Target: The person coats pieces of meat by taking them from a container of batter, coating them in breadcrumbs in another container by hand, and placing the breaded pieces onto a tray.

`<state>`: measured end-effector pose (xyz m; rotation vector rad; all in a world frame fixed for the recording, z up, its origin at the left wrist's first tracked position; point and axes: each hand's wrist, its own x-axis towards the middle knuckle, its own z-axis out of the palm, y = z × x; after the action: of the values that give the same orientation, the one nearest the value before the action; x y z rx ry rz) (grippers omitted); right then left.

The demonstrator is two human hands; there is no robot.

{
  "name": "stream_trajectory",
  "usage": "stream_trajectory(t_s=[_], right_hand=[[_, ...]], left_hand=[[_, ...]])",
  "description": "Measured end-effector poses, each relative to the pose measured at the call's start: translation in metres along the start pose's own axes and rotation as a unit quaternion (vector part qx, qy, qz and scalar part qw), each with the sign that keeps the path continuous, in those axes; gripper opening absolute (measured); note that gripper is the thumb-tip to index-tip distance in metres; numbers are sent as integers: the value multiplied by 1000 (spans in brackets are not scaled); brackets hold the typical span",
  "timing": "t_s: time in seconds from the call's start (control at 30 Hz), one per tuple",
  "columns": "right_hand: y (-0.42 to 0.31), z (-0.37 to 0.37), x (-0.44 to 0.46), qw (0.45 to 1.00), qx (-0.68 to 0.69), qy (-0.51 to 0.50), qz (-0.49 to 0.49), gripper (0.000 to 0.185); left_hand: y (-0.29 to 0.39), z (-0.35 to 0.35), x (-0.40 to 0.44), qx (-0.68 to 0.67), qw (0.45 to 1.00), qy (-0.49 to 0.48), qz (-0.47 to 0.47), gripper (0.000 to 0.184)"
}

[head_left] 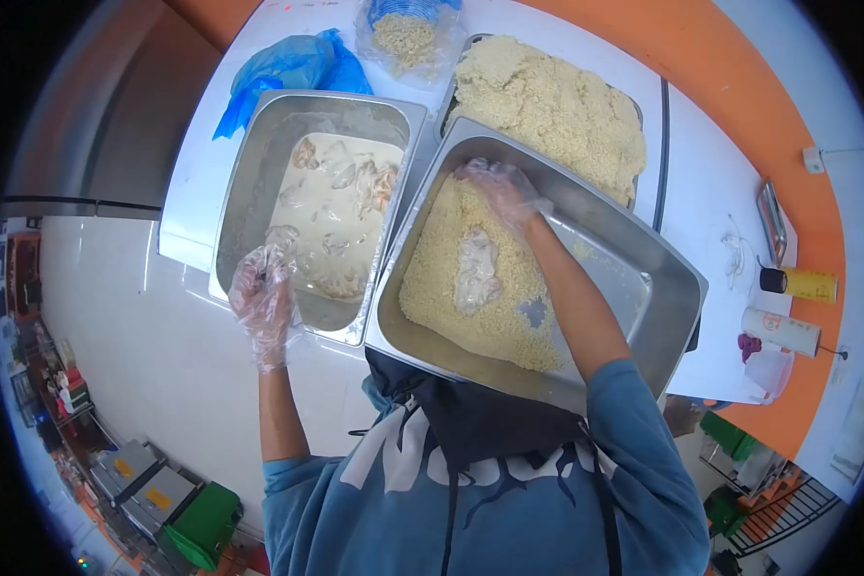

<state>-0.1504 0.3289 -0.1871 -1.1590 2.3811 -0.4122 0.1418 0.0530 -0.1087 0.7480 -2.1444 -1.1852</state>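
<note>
My left hand [262, 293], in a clear plastic glove smeared with batter, hovers over the near-left rim of a steel pan [235, 206]. Its fingers are loosely bent, with nothing visible in them. Inside that pan, pale batter [307, 226] surrounds several pieces of raw meat [341, 178]. My gloved right hand [502, 192] reaches to the far wall of a second steel pan [658, 288], its fingers curled into the crumbs [432, 278]; the fingertips are partly hidden. A batter-coated piece of meat [477, 272] lies on the crumbs nearer to me.
A heaped tray of crumbs [547, 106] stands behind the right pan. Blue plastic bags [302, 67] and a clear bag of crumbs [405, 36] lie at the back. Off to the right are a yellow can [808, 284] and a white cylinder [782, 329].
</note>
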Motion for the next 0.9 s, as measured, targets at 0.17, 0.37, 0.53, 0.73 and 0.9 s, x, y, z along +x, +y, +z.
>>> stream_trajectory(t_s=[0.17, 0.37, 0.53, 0.73, 0.9], right_hand=[[-5, -12, 17, 950, 303, -74, -36, 35], [-51, 6, 13, 973, -55, -181, -133, 36], [-68, 74, -14, 978, 53, -163, -121, 27], [-147, 99, -74, 970, 141, -122, -158, 25], [-128, 90, -59, 919, 80, -239, -302, 36]], left_hand=[[2, 3, 1, 40, 995, 12, 85, 14], [4, 4, 2, 69, 991, 17, 109, 12], [-3, -1, -2, 62, 997, -20, 52, 17], [-7, -5, -1, 38, 991, -56, 120, 21], [-9, -7, 0, 73, 987, -72, 126, 25]])
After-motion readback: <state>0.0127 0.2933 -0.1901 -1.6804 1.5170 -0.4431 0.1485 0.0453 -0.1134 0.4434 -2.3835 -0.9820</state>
